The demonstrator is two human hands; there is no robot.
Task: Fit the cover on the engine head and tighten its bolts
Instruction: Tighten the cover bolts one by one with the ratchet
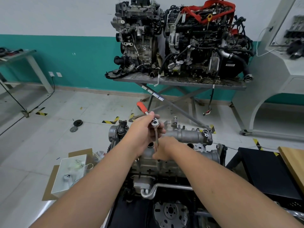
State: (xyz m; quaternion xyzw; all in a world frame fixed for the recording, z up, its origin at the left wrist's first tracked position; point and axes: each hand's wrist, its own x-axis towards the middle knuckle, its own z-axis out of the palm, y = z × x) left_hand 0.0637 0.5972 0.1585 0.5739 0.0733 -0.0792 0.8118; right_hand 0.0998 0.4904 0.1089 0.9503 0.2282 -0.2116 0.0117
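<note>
— Where's the cover?
— The cover [189, 136] sits on the engine head [164, 163], centre frame.
— And the hands?
— Left hand [144, 130] grips the ratchet [153, 123], orange handle toward 11 o'clock. Right hand [164, 148] seems to pinch the extension shaft [156, 139] at 6 o'clock of the ratchet head; its fingers are hidden.

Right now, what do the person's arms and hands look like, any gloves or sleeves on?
Both arms are bare as far up as the frame shows: no sleeves in view. The left hand and right hand wear no gloves. No watch, wristband or markings show on either forearm.
</note>
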